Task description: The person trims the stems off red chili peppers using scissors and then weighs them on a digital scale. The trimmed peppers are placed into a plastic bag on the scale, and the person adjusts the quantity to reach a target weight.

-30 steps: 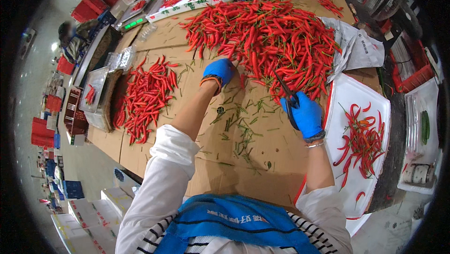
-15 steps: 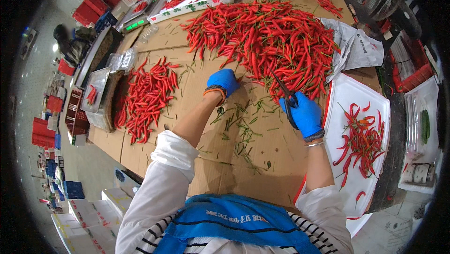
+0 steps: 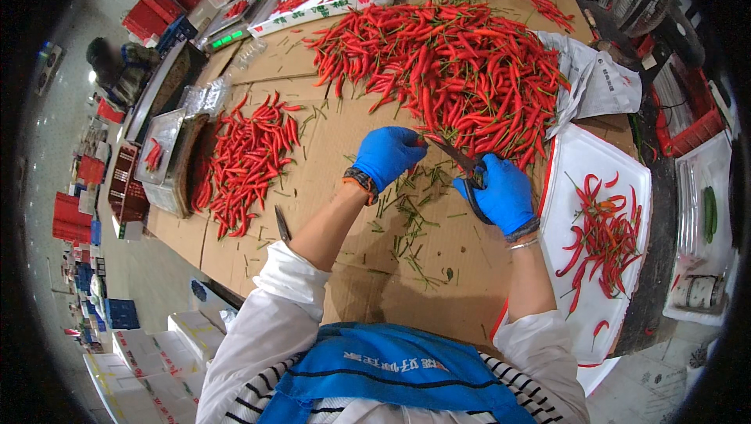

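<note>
- Blue glove covers the left hand (image 3: 389,156), its fingers drawn together at the tips and seemingly clamped on a red chilli (image 3: 423,141), of which only a small bit shows.
- That chilli sits at the far right end of the left hand, just off the near edge of the large heap of chillies (image 3: 446,72); too little of it is visible to tell its long axis.
- Also gloved in blue, the right hand (image 3: 503,195) has its fingers closed round the handles of dark scissors (image 3: 456,155).
- Their blades slant away from the right hand, forward and to the left, so the tips come right up beside the left fingertips; whether they touch the chilli, or how far they are parted, I cannot tell.
- Of the two hands, the left is nearer the chilli; the right lies lower and to the right, with the blades bridging the gap.
- Green stem pieces (image 3: 407,224) lie scattered on the cardboard-covered tabletop (image 3: 469,283) below that gap, with a smaller heap of chillies (image 3: 249,162) well apart to the left.
</note>
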`<state>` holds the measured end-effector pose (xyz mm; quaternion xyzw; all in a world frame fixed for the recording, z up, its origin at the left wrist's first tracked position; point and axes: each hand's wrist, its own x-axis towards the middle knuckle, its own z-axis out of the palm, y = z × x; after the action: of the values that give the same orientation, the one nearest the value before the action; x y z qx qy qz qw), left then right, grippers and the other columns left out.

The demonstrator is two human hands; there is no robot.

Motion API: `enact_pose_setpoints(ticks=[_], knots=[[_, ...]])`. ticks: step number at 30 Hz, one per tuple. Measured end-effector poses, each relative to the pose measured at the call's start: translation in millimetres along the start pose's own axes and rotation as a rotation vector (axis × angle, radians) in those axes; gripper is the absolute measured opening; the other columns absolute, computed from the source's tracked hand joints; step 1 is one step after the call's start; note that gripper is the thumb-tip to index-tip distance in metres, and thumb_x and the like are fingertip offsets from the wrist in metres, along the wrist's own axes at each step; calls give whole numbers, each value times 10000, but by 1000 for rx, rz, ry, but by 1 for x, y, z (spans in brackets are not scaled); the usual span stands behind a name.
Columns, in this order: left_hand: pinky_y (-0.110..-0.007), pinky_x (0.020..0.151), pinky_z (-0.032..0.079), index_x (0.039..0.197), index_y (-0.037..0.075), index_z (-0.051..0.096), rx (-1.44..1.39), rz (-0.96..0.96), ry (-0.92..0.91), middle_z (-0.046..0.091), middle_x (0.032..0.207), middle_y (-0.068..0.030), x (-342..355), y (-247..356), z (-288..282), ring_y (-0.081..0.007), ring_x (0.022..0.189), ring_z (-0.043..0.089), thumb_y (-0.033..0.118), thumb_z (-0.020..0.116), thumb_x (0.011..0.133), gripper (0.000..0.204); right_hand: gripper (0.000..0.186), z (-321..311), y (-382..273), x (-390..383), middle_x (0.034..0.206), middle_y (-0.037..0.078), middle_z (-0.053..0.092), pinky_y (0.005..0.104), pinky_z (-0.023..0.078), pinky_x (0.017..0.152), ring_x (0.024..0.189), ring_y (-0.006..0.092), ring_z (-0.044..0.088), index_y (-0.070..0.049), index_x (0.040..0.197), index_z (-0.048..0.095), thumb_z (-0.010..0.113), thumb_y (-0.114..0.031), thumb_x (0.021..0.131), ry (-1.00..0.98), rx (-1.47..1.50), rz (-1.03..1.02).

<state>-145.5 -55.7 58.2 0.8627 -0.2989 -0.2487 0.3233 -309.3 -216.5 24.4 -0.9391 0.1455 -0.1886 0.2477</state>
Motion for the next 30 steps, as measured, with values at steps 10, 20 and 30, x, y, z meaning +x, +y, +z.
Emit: enact_pose_setpoints(ticks=[10,20,30], knots=[[-243,519,424,873,41,681,-411,-4,98,624,672,-23,-6,3,-12,-90,571,554,262,694,830,225,334,-5,-4,0,762,171,630,453,470,576,718,380,613,-77,870,585,702,-370,762,-21,24,148],[-181,454,322,904,99,616,-1303,-217,80,540,663,42,-2,-3,-5,-45,536,465,261,687,855,183,368,-6,-7,3,805,136,623,441,465,624,771,350,596,-68,852,582,773,-321,664,174,-31,-116],[-266,582,467,817,51,686,-402,-115,196,671,747,-36,2,-81,-57,-126,618,597,401,708,789,352,314,4,6,-1,675,115,627,423,462,530,620,338,617,-99,801,584,719,-376,742,118,0,23]])
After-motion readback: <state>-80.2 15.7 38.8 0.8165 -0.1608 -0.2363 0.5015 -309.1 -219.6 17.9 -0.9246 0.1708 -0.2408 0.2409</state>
